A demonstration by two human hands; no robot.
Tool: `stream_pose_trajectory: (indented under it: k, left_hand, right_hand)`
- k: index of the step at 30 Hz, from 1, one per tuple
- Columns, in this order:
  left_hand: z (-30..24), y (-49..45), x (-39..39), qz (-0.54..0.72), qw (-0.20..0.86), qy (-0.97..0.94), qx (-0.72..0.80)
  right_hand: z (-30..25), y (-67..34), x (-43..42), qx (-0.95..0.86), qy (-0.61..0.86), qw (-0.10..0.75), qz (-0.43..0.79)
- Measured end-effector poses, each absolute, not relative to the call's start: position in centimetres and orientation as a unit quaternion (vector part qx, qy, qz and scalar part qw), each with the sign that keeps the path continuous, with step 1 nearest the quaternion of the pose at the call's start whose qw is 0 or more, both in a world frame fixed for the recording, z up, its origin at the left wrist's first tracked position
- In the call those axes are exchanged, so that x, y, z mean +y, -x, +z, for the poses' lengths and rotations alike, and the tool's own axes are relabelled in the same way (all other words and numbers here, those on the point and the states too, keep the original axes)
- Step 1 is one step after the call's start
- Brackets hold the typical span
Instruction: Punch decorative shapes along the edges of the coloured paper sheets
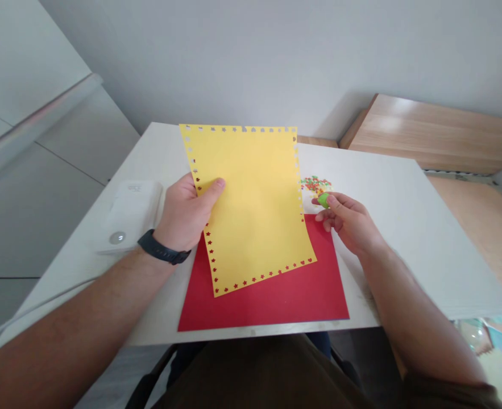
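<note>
My left hand grips the left edge of a yellow paper sheet, thumb on top, holding it raised over the table. Small star and heart shapes are punched out along the sheet's edges. My right hand pinches a small green punch at the sheet's right edge. A red paper sheet lies flat under the yellow one, near the table's front edge. A black watch sits on my left wrist.
A little pile of coloured paper cut-outs lies on the white table just beyond my right hand. A white flat device with a cable rests at the left. A wooden bench stands behind right.
</note>
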State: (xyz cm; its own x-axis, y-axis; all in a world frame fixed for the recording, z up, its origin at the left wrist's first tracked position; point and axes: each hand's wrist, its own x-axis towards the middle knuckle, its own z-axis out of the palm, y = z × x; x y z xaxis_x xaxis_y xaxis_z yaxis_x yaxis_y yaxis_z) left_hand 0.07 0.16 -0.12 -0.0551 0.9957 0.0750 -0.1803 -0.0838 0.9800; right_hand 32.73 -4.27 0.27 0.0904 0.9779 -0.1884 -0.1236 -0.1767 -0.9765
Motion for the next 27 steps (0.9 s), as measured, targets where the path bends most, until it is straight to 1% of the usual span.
stream_pose_trajectory:
  k: [6, 13, 27]
  left_hand:
    - [-0.2, -0.1, 0.2, 0.575, 0.513, -0.462, 0.44]
    - [-0.1, -0.1, 0.1, 0.574, 0.51, -0.466, 0.441]
    - [-0.1, -0.1, 0.2, 0.569, 0.5, -0.465, 0.459]
  right_hand:
    - [0.0, -33.7, -3.7, -0.394, 0.537, 0.496, 0.558]
    - [-0.1, -33.9, -3.7, -0.407, 0.553, 0.492, 0.535]
    - [-0.2, -33.9, -3.7, -0.481, 0.612, 0.447, 0.441]
